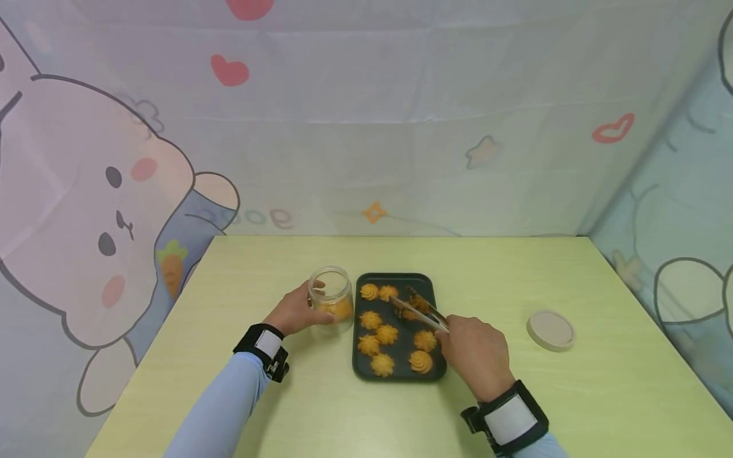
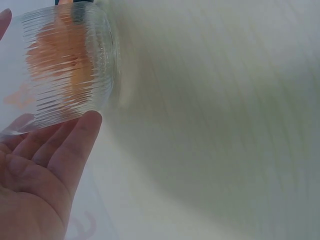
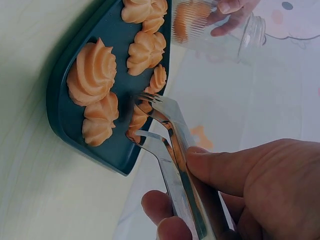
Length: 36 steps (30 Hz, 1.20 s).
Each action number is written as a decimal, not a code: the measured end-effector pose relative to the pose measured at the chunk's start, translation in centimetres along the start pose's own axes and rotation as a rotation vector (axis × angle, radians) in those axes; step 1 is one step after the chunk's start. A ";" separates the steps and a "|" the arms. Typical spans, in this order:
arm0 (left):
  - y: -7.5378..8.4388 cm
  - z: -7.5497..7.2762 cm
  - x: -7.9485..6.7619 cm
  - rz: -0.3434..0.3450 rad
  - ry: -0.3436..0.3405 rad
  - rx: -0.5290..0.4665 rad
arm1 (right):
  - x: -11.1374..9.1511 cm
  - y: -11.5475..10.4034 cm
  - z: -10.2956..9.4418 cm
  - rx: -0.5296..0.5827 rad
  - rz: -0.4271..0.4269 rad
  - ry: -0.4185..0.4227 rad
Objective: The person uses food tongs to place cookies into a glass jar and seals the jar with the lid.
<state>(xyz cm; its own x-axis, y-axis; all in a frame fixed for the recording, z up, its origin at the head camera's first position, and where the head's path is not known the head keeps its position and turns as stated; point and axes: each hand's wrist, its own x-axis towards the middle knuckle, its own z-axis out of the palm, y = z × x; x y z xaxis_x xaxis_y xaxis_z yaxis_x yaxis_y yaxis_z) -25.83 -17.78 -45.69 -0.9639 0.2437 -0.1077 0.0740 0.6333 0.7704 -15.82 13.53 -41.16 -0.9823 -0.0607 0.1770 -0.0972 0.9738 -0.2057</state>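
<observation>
A clear ribbed glass jar (image 1: 331, 294) with piped cookies (image 1: 342, 310) at its bottom stands upright, left of a dark baking tray (image 1: 402, 359). My left hand (image 1: 293, 312) holds the jar's side, thumb in front and fingers behind; in the left wrist view its fingers (image 2: 82, 140) lie against the glass. My right hand (image 1: 475, 350) grips metal tongs (image 3: 172, 135) between thumb and fingers. The tongs' tips are down at a cookie (image 3: 139, 116) on the tray's far right part; whether they pinch it firmly I cannot tell. Several golden swirled cookies (image 1: 369, 320) lie in the tray.
A round pale lid (image 1: 551, 330) lies on the table (image 1: 601, 381) to the right of my right hand. Behind the table's far edge hangs a printed cloth (image 1: 401, 127) with a cartoon rabbit and hearts.
</observation>
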 end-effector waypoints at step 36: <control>-0.3 0.1 0.3 -0.006 0.001 -0.003 | 0.5 -3.5 -5.0 0.026 -0.099 0.163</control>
<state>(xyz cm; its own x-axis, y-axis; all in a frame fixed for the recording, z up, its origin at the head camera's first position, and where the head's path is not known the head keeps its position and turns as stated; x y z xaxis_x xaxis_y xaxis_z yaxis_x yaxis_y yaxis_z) -26.08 -17.77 -46.01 -0.9647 0.2386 -0.1116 0.0673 0.6328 0.7714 -15.13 11.24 -35.52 -0.9291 -0.1179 0.3506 -0.1985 0.9587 -0.2036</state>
